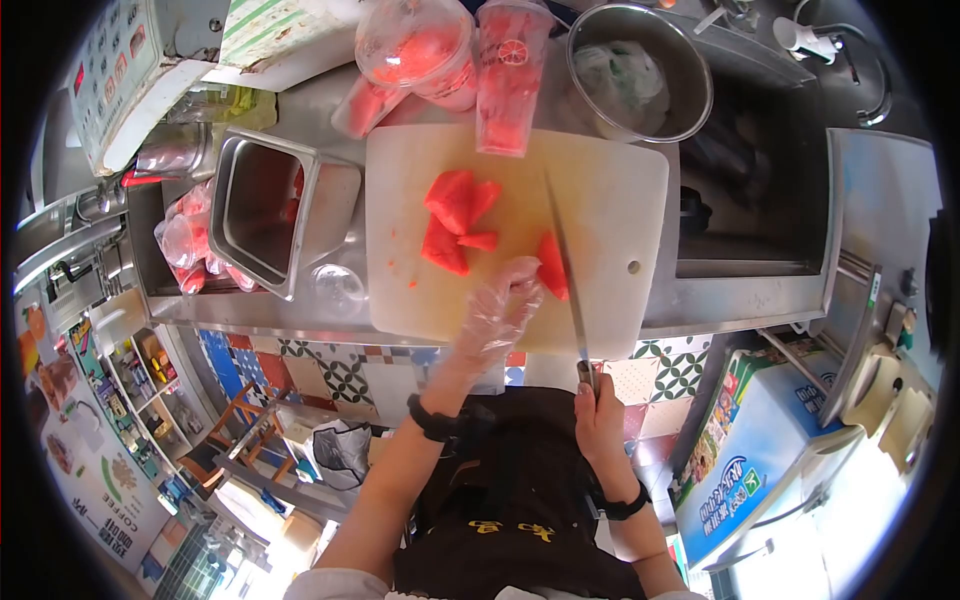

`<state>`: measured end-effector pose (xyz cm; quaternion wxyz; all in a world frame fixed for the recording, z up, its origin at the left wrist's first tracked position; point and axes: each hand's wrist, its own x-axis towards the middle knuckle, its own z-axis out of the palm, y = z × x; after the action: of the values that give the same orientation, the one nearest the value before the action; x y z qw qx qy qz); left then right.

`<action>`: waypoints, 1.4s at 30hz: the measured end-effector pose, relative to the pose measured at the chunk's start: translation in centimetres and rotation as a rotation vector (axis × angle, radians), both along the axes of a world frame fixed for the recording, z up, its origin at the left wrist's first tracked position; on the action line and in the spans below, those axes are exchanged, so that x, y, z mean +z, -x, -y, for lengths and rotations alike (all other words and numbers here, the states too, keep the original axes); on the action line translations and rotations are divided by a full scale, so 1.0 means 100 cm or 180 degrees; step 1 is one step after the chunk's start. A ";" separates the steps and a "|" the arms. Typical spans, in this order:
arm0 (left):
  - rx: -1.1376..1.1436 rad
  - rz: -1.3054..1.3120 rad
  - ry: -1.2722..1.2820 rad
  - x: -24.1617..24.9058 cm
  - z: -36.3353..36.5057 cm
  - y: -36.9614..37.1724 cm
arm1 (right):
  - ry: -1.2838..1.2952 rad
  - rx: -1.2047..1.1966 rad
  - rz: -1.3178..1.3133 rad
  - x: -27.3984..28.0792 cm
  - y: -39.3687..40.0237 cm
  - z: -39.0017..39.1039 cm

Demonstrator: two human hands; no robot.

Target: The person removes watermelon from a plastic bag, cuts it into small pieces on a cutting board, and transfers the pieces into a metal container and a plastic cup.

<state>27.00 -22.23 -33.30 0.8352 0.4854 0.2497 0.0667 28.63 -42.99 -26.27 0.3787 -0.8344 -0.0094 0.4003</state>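
A pale cutting board (610,200) lies before me on the steel counter. My right hand (598,410) grips the handle of a long knife (566,260), its blade pointing away across the board. Just left of the blade is a red piece of watermelon (552,266). My left hand (505,305), in a clear plastic glove, has its fingers bent together against that piece's left side; the exact contact is partly hidden. Farther left sit several cut watermelon chunks (452,205) in a loose cluster, with small red crumbs about them.
Beyond the board stand a tall cup (512,80) of red fruit, a lidded tub (418,45) and a steel bowl (640,118) holding a plastic bag. At left are a deep steel pan (318,215) and a clear lid (338,290). A sink (755,210) lies right.
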 end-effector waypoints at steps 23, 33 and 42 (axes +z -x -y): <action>-0.1080 -0.1365 -0.2691 0.051 -0.031 -0.064 | 0.0093 0.0037 0.0001 -0.021 -0.031 0.033; -0.1274 -0.1515 -0.3054 0.046 -0.005 -0.048 | 0.0169 -0.0016 -0.0022 -0.022 -0.028 0.026; 0.0578 -0.0679 -0.0083 0.023 0.057 -0.042 | -0.0007 0.0081 0.0475 -0.028 -0.040 -0.009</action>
<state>31.22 -27.97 -31.02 0.7881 0.4760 0.3791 0.0934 32.62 -42.05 -29.05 0.3727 -0.8613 -0.0486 0.3418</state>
